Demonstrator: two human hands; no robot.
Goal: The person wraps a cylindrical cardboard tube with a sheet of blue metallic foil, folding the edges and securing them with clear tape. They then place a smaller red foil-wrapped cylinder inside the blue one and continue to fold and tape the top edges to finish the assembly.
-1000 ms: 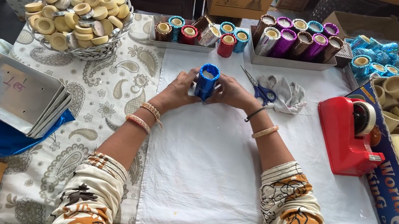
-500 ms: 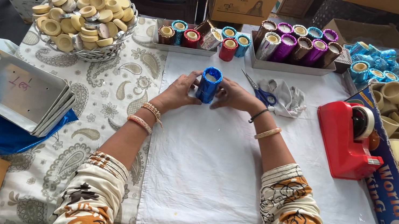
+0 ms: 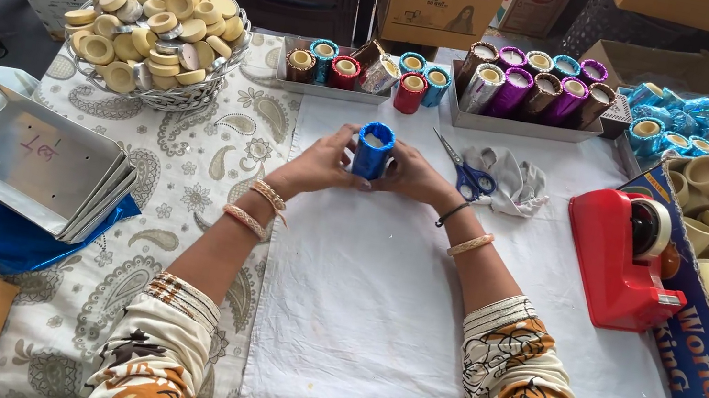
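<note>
Holding much as a moment before, the left hand [image 3: 319, 164] and right hand [image 3: 414, 176] still clasped the blue foil-wrapped tube [image 3: 373, 151] upright on the white cloth [image 3: 374, 309]; only the view had shifted slightly. Scissors [image 3: 466, 172] and a grey rag [image 3: 513, 179] lay at three o'clock of the tube, the red tape dispenser [image 3: 620, 261] farther at four o'clock. Trays of wrapped tubes [image 3: 530, 82] stood at twelve, a wire basket of discs [image 3: 155, 38] at ten, nothing between them and the hands. Both forearms reached forward, wrists bangled, fingers curled around the tube's sides
</note>
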